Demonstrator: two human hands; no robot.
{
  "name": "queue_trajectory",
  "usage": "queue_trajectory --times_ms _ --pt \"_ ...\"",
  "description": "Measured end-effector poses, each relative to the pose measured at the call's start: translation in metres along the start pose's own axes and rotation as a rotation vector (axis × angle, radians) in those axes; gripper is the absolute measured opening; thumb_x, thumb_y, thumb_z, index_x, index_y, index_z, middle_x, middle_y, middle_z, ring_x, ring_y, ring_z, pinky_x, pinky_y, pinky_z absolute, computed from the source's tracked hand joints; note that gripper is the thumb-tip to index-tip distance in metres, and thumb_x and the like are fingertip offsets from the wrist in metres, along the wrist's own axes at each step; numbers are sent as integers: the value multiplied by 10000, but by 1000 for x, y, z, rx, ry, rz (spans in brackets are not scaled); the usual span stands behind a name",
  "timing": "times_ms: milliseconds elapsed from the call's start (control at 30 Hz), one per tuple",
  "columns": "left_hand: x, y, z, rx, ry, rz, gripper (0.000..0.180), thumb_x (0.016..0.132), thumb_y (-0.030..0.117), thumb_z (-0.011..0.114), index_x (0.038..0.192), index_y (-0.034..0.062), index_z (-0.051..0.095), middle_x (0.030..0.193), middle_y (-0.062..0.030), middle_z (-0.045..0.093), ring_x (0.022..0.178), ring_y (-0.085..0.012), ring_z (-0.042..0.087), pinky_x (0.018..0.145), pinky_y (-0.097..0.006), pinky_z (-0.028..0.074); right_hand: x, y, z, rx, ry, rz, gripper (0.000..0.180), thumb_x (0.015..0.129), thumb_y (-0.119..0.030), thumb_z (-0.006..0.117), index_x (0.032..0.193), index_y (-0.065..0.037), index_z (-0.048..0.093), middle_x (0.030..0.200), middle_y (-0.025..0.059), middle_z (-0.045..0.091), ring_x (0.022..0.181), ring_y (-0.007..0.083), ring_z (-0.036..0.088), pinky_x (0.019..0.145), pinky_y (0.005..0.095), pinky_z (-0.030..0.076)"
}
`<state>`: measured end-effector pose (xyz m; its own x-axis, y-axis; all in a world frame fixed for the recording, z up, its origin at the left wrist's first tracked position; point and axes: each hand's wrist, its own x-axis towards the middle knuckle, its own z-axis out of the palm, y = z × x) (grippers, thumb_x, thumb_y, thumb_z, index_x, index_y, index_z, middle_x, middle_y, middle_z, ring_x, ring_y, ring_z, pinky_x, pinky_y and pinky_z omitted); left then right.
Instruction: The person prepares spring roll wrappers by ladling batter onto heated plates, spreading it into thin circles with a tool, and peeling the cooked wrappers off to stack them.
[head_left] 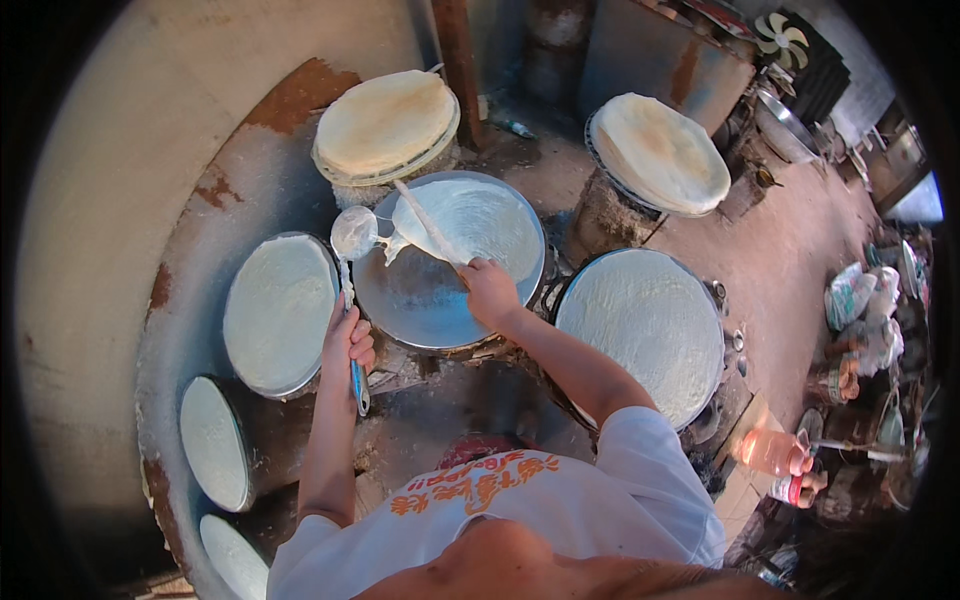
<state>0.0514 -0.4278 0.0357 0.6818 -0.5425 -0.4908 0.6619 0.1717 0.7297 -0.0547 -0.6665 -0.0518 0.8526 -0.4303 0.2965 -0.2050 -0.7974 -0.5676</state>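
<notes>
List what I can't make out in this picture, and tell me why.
All in the head view:
Scraper: its grip end, hidden inside the right hand.
Central griddle: its underside, hidden by its own top.
Lower-left pale disc: its lower end, cut off by the bottom edge.
Plastic bags at right: their contents, too small and blurred.

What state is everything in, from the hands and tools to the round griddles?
Left hand: closed around the ladle's handle.
Ladle: smeared with white batter.
Right hand: gripping the spreader.
Spreader: white-smeared, over the middle griddle.
Middle griddle: partly coated, near side bare.
Right griddle: coated.
Left griddle: coated.
Upper-left flatbread: browned in places.
Upper-right flatbread: browned in places.
</notes>
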Motion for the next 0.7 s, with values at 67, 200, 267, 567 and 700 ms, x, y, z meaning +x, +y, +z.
queue_trajectory --times_ms 67,200,267,567,700 --pt "-12 -3 -1 -142 -23 -6 237 988 252 440 1194 167 521 572 44 361 375 -43 303 333 -202 282 -2 10 -23 -92 -63 -116 327 740 -16 525 1019 -103 672 905 118 602 913 331 540 780 402 476" --pt "-24 -7 28 -648 -477 -262 397 1011 331 359 659 155 307 537 31 321 346 -51 299 315 -213 293 -15 88 -83 -134 153 25 271 738 -85 570 967 -157 696 931 49 640 908 306 542 762 387 488" --pt "-26 -18 40 -514 -327 -43 274 1012 294 362 855 111 492 553 33 315 349 -52 310 311 -201 293 -9 99 -67 -146 92 -18 267 756 -84 561 977 -157 691 916 65 624 910 302 545 780 385 492" --pt "-22 -24 51 -452 -201 68 392 1012 196 366 1383 318 335 630 27 347 384 -41 328 310 -186 304 13 41 -15 -7 -196 -232 341 704 -46 591 1032 -109 662 998 81 618 967 319 531 856 378 463" --pt "-45 -18 39 -260 -143 173 425 1003 209 391 1404 320 304 616 34 342 378 -42 317 303 -192 299 23 64 -79 105 -261 -272 382 666 -60 621 1038 -123 680 1036 65 633 968 305 543 855 364 460"
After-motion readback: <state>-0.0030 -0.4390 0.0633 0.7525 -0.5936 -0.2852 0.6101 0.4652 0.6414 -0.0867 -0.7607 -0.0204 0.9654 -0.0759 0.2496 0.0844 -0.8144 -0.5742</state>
